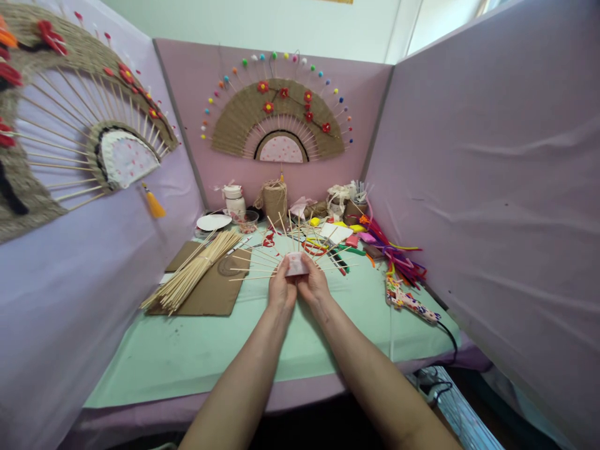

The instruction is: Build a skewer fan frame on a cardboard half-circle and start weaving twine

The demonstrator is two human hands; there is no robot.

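Observation:
Both of my hands hold a small fan frame [296, 264] over the middle of the green table. Its centre is a pale half-round piece with faint pink marks, and thin wooden sticks spread out from it to the left, top and right. My left hand [282, 284] grips the left side of the pale piece, fingers closed on it. On the right side, my right hand [313, 281] pinches it the same way. The fingertips behind the piece are hidden.
A bundle of sticks [197, 272] lies on cardboard [225, 294] at the left. A patterned glue gun [412, 303] and pipe cleaners [394, 250] lie at the right. Behind stand a white bottle [235, 203] and a twine roll [274, 201]. Finished fans [281, 115] hang on the partitions.

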